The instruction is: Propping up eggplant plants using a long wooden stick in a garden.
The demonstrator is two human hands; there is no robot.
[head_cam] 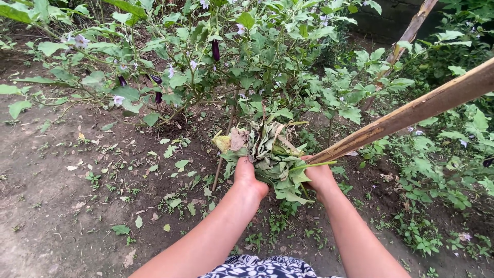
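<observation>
Both my hands grip one bundle of wilted green and yellowed leaves (270,152), held low above the soil in front of an eggplant bush (226,62). My left hand (248,177) clasps the bundle's left side. My right hand (320,176) holds its right side, where green stems stick out. Small dark purple eggplants (215,50) and pale flowers hang in the bush. A thin stem of the bush (224,149) rises from the ground just left of my left hand.
A thick wooden pole (411,110) slants from the upper right down to my right hand. A second pole (406,36) leans behind it. Bare dark soil (62,206) with scattered fallen leaves lies to the left; low weeds (437,170) cover the right.
</observation>
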